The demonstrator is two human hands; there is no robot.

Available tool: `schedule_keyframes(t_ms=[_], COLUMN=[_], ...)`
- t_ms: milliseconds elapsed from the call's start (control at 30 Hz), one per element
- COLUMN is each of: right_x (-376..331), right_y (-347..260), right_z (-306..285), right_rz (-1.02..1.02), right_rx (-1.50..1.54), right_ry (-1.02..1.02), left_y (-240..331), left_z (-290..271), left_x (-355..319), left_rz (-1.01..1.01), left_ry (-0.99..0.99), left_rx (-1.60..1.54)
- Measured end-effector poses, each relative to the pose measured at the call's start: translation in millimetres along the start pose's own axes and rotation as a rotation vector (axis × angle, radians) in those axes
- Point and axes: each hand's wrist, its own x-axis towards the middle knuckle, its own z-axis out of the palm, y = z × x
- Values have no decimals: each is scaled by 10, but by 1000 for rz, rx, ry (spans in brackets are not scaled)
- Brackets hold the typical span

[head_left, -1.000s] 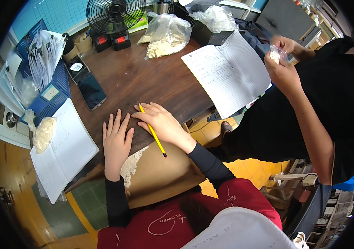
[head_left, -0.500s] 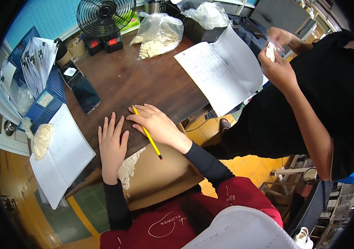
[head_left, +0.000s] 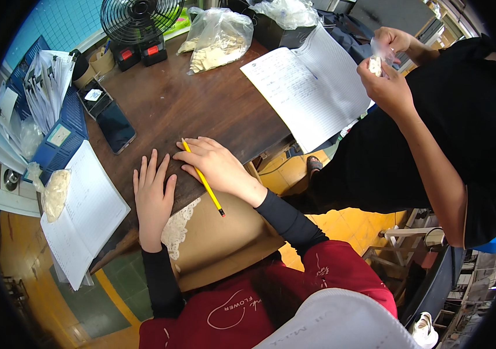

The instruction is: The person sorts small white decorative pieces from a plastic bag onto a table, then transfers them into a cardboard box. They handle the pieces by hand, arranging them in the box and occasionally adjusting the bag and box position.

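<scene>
My left hand (head_left: 154,198) rests flat near the front edge of the dark wooden table (head_left: 184,107), its fingers stretched out and nothing in it. Beside it, my right hand (head_left: 223,168) lies at the same edge, holding a yellow pencil (head_left: 208,187) between thumb and fingers. The pencil's eraser end slants down toward me; its other end reaches past my knuckles. An open drawer (head_left: 225,232) sits below both hands, with white lace trim (head_left: 179,230) at its left side. At right, a person's hands (head_left: 390,87) hold a small clear bag (head_left: 377,61) with pale pieces.
An open notebook (head_left: 300,87) lies at the table's right, another (head_left: 88,203) at left under a bag of pale pieces (head_left: 57,195). A phone (head_left: 115,127), a blue file rack (head_left: 65,136), a fan (head_left: 143,20) and a plastic bag (head_left: 222,49) surround the middle. The person in black (head_left: 434,139) stands close at right.
The other person's fingers have shifted on the small bag, which now shows more of its clear top. My hands keep their places on the table; the whole view has moved slightly.
</scene>
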Motion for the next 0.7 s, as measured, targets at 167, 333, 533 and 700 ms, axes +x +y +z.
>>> schedule_keyframes(t_ms=[167,333,533,700], right_x=[4,8,15,28], right_y=[5,4,15,-8], right_z=[0,-5,-16,-22], right_rz=[-1,10,12,20], right_rx=[1,19,25,30], right_ry=[-7,-10,-15,-20], left_y=[-13,-7,-7,-23], left_z=[8,2,9,-2], left_x=[2,13,25,13], left_rz=[3,5,1,1], left_ry=[7,7,-8,-6], left_rx=[0,1,-7,-9])
